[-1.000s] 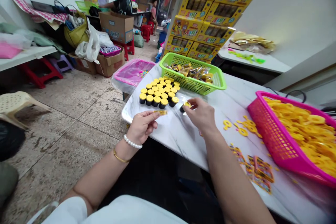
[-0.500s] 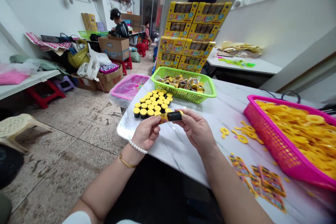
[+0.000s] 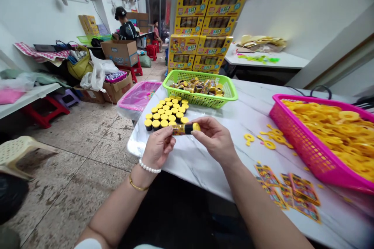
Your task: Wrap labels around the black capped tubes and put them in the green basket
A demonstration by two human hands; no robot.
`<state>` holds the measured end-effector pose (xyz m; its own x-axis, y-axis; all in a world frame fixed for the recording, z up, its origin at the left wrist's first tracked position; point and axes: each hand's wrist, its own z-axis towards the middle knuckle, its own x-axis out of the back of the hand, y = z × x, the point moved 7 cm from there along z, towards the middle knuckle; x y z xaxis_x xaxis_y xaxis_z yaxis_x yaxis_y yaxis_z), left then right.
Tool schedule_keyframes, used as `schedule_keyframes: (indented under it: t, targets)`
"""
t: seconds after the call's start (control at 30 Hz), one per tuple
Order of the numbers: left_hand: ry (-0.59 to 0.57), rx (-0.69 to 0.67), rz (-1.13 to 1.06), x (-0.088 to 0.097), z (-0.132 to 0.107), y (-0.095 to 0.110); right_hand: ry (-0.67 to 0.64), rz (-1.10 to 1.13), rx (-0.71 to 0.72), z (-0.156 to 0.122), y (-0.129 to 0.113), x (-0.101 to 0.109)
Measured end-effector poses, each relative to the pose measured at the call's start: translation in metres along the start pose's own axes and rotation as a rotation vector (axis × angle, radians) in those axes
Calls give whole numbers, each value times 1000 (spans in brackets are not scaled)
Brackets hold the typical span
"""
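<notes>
Over the table's near edge, a small yellow-capped tube (image 3: 182, 129) lies level between my hands. Its left part is patterned yellow and brown, and a black band sits beside the cap. My left hand (image 3: 160, 144) pinches the left end between thumb and finger. At the other end, the thumb and fingers of my right hand (image 3: 214, 138) close on the cap. Just behind stand several black pots with yellow lids (image 3: 164, 114), grouped upright on the marble-patterned table (image 3: 201, 167).
A green basket (image 3: 201, 101) holds wrapped tubes. At right are a pink basket (image 3: 306, 151) of yellow ring-shaped pieces, loose yellow pieces (image 3: 269, 144) and printed cards (image 3: 300, 194). Yellow boxes (image 3: 201, 44) are stacked behind. A person (image 3: 127, 27) sits farther back.
More of the tube's patterned part and yellow cap now shows, and less of its black section. My right fingers have shifted on the cap end. The camera view has turned slightly.
</notes>
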<state>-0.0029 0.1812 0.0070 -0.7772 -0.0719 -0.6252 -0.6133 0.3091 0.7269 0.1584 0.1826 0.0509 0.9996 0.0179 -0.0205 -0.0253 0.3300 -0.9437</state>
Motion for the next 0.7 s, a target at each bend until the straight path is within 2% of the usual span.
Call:
schedule_keyframes:
  t: [0.13, 0.37, 0.47, 0.6, 0.7]
  targets:
    - [-8, 3, 4, -1, -1, 0, -71, 0, -25, 2, -1, -3]
    - [-53, -2, 34, 2, -2, -5, -72, 183, -150, 1, 15, 1]
    - [-33, -56, 52, 10, -4, -2, -36, 219, -160, 1, 17, 4]
    - [-12, -132, 107, 16, -7, 8, -56, 229, -168, 2, 20, 2]
    - [-116, -144, 163, 9, -7, 11, -66, 199, -144, 1, 20, 2]
